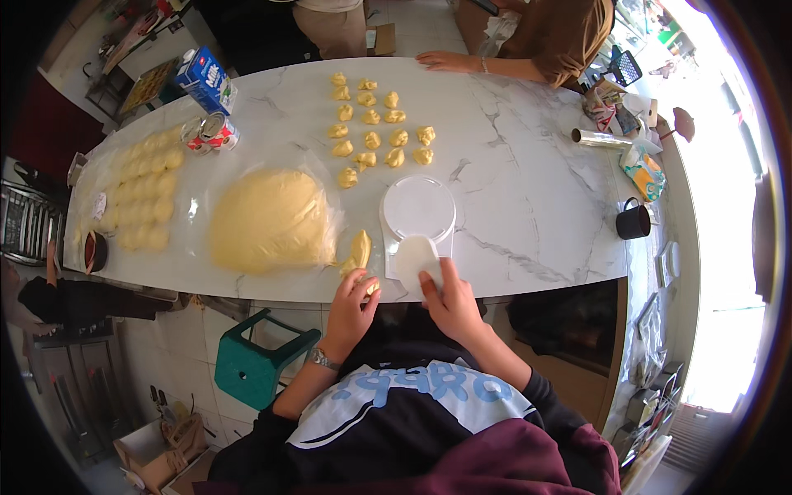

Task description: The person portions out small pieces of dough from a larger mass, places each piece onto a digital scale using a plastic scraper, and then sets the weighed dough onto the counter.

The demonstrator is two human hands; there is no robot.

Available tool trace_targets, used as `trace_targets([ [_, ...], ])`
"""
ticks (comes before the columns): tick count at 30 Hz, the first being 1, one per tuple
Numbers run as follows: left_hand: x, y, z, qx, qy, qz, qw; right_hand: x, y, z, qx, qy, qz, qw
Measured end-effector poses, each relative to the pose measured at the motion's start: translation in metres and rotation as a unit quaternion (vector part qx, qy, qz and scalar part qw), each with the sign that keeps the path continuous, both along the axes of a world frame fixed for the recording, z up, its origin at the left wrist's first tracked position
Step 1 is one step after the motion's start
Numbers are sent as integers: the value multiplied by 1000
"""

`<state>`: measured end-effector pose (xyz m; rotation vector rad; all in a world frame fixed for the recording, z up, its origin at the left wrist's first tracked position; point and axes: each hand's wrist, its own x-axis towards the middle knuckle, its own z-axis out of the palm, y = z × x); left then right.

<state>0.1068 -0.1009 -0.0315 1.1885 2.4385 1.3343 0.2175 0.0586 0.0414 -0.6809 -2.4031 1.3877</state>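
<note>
My left hand [350, 308] is at the table's front edge with its fingers closed around a small piece of yellow dough [372, 287], mostly hidden. Just beyond those fingers lies a longer strip of dough [359, 249]. A white plastic dough scraper [413, 260] is gripped in my right hand [455, 303], held over the front of a white kitchen scale [418, 207]. Nothing sits on the scale's round plate. To the left a large mass of yellow dough [272, 216] rests under clear plastic film. Several rough dough pieces [371, 140] stand in rows behind the scale.
Rows of smooth dough balls [148, 198] lie under plastic at the left, near a milk carton [207, 80] and opened cans [216, 131]. A black mug [633, 219] and a foil roll [600, 138] are at the right. Across the marble-patterned table [526, 173], another person's hand [448, 61] rests.
</note>
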Motion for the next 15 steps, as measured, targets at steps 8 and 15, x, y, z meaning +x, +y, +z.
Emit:
trace_targets([
  [8, 1, -15, 3, -9, -37, 6, 999, -36, -46, -50, 250, -144, 176, 941],
  [15, -45, 11, 52, 268, -280, 73, 919, 1, -27, -58, 114, -83, 53, 989],
])
